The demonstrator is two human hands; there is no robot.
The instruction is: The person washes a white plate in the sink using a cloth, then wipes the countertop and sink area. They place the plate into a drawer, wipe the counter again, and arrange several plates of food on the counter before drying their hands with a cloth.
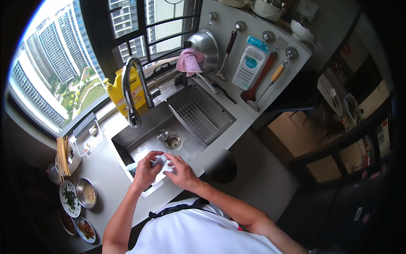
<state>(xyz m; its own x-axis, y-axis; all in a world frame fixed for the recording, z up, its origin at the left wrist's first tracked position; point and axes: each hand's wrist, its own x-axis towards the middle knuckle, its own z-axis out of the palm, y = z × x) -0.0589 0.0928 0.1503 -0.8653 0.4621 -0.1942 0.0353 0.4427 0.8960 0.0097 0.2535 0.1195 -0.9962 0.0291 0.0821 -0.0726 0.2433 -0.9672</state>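
Note:
Both my hands are over the near edge of a stainless steel sink (149,139). My left hand (145,173) is closed around a thin, pale, crumpled piece (162,162), a plastic film or cloth; blur hides which. A pale blue-white end of it sticks out left of that hand. My right hand (185,176) faces it with fingers curved and thumb apart, its index fingertip close to the left fingertips. Whether the right fingers grip the piece is not plain. Beyond the hands are the drain (173,141) and a round metal stopper (162,135).
A chrome faucet (127,92) arches over the sink; a wire basket (203,114) fills its right part. Behind stands a yellow jug (134,92). Left on the counter (104,177) are a chopsticks holder (68,162), a bowl of grains (87,193) and plates of food (69,198).

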